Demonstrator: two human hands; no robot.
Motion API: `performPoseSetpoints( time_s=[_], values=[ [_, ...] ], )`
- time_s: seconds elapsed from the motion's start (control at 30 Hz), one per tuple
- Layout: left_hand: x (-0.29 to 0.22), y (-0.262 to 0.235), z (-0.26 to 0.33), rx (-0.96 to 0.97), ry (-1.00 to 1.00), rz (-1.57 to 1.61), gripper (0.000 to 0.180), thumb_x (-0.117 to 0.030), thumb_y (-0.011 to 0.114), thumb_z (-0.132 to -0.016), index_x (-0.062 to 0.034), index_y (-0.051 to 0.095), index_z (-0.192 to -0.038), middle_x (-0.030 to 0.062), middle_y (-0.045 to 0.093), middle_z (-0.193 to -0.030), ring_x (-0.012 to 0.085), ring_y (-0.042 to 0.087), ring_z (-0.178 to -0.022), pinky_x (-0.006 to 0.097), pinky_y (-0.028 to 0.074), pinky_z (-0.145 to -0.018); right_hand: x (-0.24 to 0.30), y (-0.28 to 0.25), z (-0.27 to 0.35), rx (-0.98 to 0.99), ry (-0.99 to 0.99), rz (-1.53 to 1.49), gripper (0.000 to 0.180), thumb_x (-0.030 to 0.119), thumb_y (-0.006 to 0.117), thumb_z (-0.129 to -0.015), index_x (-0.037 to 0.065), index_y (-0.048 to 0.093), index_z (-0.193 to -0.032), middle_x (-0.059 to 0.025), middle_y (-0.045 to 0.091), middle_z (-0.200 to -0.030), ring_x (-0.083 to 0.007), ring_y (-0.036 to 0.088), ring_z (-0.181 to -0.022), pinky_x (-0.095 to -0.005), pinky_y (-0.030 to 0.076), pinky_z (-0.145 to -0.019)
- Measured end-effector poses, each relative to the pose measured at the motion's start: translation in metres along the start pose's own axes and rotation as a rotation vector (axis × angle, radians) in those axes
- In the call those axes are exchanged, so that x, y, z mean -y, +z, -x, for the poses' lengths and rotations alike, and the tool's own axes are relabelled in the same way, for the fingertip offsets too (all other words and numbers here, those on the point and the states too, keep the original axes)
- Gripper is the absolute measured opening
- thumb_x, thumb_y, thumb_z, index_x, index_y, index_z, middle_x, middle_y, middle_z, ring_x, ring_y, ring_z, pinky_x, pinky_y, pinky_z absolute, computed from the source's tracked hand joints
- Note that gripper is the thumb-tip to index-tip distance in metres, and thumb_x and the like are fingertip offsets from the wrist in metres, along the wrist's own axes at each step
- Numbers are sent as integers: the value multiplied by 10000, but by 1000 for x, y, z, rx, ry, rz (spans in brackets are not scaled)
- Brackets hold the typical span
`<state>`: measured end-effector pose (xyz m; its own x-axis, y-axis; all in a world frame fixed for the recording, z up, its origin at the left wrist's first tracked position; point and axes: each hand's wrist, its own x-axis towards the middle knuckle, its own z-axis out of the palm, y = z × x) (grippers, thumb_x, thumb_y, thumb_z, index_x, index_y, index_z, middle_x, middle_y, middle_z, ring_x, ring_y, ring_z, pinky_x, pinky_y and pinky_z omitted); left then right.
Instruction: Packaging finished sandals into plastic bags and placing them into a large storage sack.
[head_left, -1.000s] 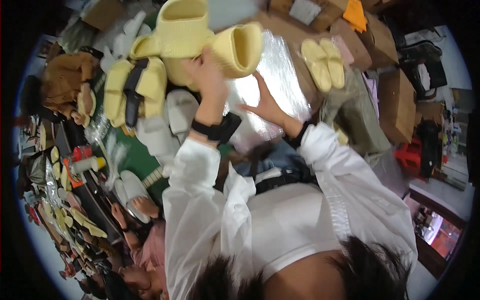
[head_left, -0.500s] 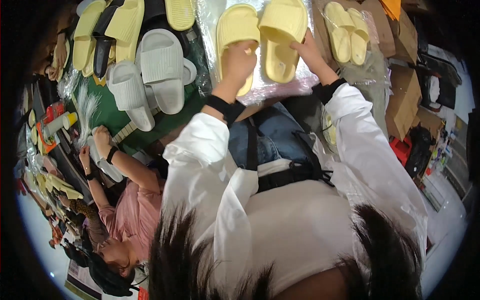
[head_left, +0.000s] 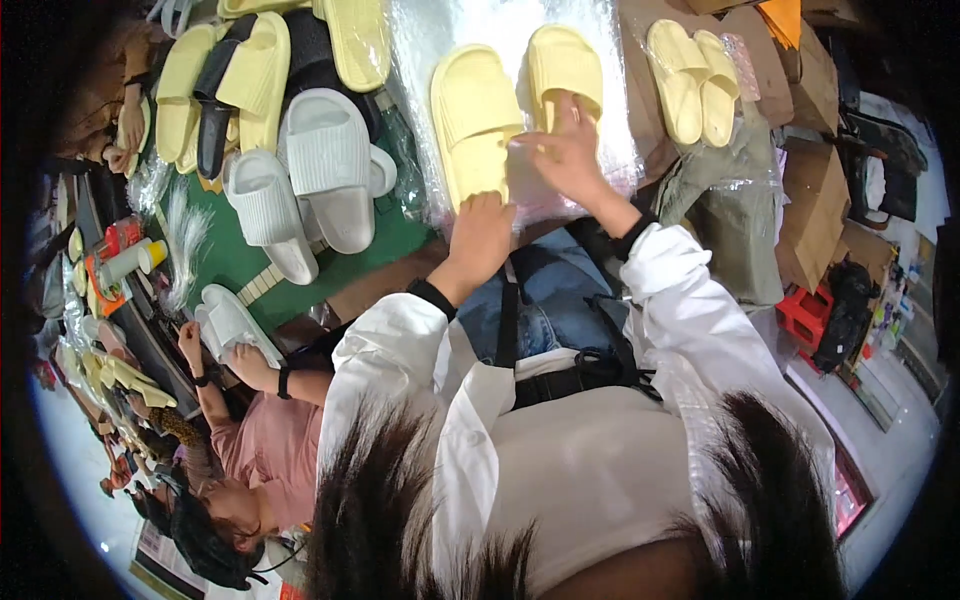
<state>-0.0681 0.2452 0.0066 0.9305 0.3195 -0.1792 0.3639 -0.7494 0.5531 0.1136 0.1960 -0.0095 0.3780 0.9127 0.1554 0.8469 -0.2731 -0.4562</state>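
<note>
- Co-worker [head_left: 262, 440] far left, pink top, both hands on a white slide [head_left: 232, 322]; separate from the wearer's own hands.
- Heap of slides [head_left: 262, 110] upper left on green mat [head_left: 240, 262]: pale yellow, white, one black; moulded foam look, ribbed straps, thick rounded soles.
- Left hand [head_left: 482, 235] closed on heel end of left yellow slide [head_left: 472, 122], fingers curled over the sole edge; slide lies sole-down on the clear plastic bag [head_left: 610, 150].
- Right hand [head_left: 570, 150] fingers spread, pinching/lifting film of the bag just beside right yellow slide [head_left: 566, 66]; looks like touching the slide's heel, can't tell if it grips it.
- Pair sits side by side, toes pointing away from the wearer, on the table straight ahead.
- Step, as judged: bagging the pair, prob. mid-way — bag under the slides, not clearly around them. Next move would call for opening the bag mouth w/ right hand while left pushes the slide in; film is thin, crinkly, shiny, so likely to cling and fold.
- Second yellow pair [head_left: 692, 62] right of the bag, on brown cardboard [head_left: 640, 90].
- Cardboard boxes [head_left: 815, 190] further right, matte brown, flat-sided.
</note>
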Motion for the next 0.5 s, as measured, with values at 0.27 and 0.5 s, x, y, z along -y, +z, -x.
performPoseSetpoints(
  time_s=[0.27, 0.5],
  values=[
    [-5, 5, 15, 96, 368, -637, 261, -157, 500, -739, -27, 599, -944, 76, 533, -954, 190, 512, -811, 312, 387, -690, 27, 26, -31, 290, 177, -10, 247, 267, 559, -751, 101, 667, -898, -278, 291, -1320, -444, 278, -1199, -505, 271, -953],
    [-17, 1, 4, 223, 611, -562, 169, -130, 499, -738, -40, 639, -765, 109, 596, -737, 243, 575, -749, 361, 475, -683, 26, -10, -43, 259, 179, 31, 274, 250, 511, -773, 79, 640, -944, -252, 380, -1256, -373, 354, -1161, -519, 220, -988]
  ],
)
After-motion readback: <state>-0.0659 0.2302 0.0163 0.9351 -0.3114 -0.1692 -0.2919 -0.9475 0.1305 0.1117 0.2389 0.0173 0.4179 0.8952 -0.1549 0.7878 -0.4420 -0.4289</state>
